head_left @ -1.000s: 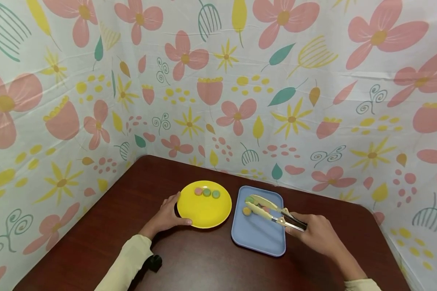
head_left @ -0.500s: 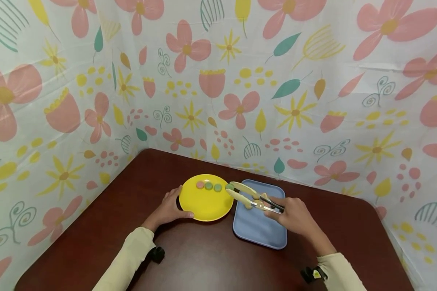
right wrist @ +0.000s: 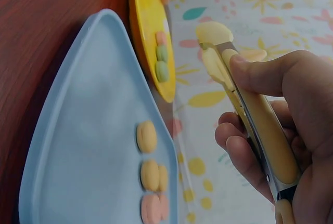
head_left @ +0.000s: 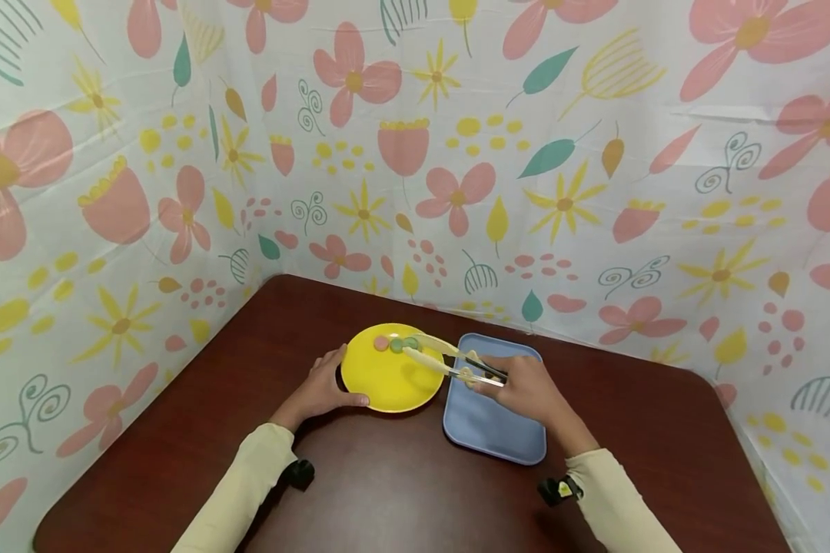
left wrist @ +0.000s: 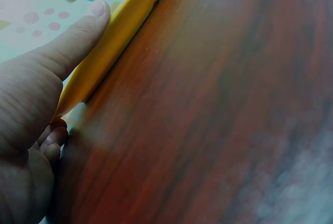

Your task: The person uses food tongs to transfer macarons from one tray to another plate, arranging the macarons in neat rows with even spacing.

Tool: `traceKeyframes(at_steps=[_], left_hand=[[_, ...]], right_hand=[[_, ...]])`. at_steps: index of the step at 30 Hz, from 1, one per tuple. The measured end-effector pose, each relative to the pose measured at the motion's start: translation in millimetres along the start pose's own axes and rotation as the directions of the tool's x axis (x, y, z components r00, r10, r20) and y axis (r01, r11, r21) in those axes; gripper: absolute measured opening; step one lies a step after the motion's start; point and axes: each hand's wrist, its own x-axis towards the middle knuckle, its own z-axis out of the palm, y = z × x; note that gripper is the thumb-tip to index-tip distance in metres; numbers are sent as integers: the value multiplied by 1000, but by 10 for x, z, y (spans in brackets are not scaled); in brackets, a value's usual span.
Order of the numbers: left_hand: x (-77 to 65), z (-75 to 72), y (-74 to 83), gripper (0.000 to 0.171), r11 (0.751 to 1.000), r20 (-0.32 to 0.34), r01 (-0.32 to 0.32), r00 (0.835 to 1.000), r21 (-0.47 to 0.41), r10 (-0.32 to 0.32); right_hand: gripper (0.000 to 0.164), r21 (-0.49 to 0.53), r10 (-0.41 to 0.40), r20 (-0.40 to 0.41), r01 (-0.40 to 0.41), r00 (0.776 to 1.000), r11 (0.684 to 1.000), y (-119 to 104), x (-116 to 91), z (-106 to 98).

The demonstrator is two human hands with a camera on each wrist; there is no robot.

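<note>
My left hand (head_left: pixel 321 390) grips the near-left rim of a round yellow plate (head_left: pixel 383 388); in the left wrist view the thumb lies along the plate's edge and the fingers curl at it. A pink macaron (head_left: pixel 381 343) and green macarons (head_left: pixel 396 346) sit in a row toward the plate's back. My right hand (head_left: pixel 526 388) holds cream-tipped metal tongs (right wrist: pixel 265 135) around their handles. Their tips reach over the plate's right side, right at a green macaron (head_left: pixel 411 342). I cannot tell whether that one is between the tips or behind them.
Right of the plate lies a blue rectangular tray (head_left: pixel 491 430). Yellow macarons (right wrist: pixel 146 136) and a pink macaron (right wrist: pixel 151 208) rest on it in the right wrist view. A flower-patterned curtain (head_left: pixel 456 253) stands along the back of the dark wooden table (head_left: pixel 387 491).
The tongs have moved left from the tray to the plate, carrying a green macaron at half a second ago. My left hand stays on the plate's rim.
</note>
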Motion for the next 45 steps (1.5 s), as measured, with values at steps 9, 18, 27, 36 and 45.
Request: traceKeyframes(at_steps=[9,18,27,36,45], left_hand=[[-2,14,17,131,1000,4,21,1000,1,-21],[-10,24,-2,131,1000,9,19,1000,-20,-19],[-20,30,-15,130,1000,4,11,1000,-24,-11],[-17,29,-16,130,1000,1,16,1000,-24,-16],[-2,4,-7,130,1000,-3,9,1000,-20,-9]], right_hand=[[53,2,-39,0,39,999,999,-130,165,211],[51,-50,-19,24,21,1000,999,-258,296,379],[52,-24,39,52,-37,998,999,-289,345,535],[51,-38,19,65,-16,998,999,-293,359,598],[51,-19,4,30,-3,1000,1000,-315,345,574]])
